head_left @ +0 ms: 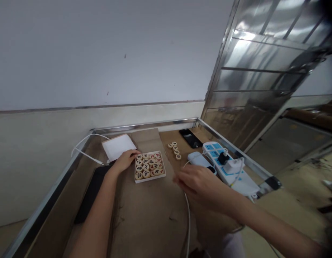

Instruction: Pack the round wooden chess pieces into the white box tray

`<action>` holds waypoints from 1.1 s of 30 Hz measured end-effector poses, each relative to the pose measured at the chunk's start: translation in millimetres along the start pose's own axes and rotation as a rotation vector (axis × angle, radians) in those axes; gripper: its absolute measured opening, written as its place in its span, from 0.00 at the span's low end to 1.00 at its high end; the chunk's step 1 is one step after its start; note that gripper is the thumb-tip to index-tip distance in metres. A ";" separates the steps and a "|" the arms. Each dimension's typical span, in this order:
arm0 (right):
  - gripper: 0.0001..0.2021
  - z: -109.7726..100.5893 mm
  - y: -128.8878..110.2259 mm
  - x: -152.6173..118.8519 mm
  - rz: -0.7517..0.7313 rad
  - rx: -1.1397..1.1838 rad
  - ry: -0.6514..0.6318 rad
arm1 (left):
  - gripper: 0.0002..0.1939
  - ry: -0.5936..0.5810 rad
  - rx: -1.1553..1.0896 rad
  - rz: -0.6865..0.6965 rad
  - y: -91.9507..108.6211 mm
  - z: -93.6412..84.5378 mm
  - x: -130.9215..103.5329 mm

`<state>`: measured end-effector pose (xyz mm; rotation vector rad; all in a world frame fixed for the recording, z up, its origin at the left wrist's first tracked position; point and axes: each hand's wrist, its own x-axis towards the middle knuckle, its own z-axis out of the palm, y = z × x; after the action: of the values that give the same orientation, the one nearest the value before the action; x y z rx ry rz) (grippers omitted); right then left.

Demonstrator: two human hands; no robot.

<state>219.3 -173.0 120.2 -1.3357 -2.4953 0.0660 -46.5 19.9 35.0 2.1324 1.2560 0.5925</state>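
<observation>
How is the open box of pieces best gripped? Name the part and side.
Grip the box by its left and right walls, likely, and keep it level, as it is open and packed with pieces. The left hand is at its far left corner, so the right hand could come from the right.

Boxed xiangqi pieces (146,174): Chinese characters, black and red. Loose xiangqi pieces (175,148): black characters. None I can read with certainty.

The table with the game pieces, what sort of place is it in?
Maybe a workshop or plain utility room: there's a metal door, a metal-framed table and a power strip.
</observation>
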 end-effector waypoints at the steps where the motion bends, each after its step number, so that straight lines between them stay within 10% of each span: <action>1: 0.11 0.9 -1.5 -25.4 0.009 -0.007 -0.071 | 0.17 0.000 -0.006 -0.001 -0.3 0.2 0.2; 8: 0.15 52.2 33.4 -154.3 0.303 -0.558 0.218 | 0.18 0.006 0.015 -0.011 -3.1 2.4 1.7; 18: 0.15 42.7 20.8 -131.8 0.447 -0.400 0.300 | 0.16 0.029 0.000 -0.018 4.3 2.2 -2.1; 26: 0.10 13.1 -41.7 -20.9 0.342 0.380 0.120 | 0.16 0.016 -0.040 -0.038 8.1 1.5 -3.2; 33: 0.10 63.4 41.5 120.9 0.202 0.523 0.465 | 0.15 0.084 -0.051 -0.043 8.5 3.7 -6.4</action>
<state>171.7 -43.9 82.2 -1.1999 -1.7883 0.3781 -41.7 10.0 37.6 2.0526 1.3146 0.6938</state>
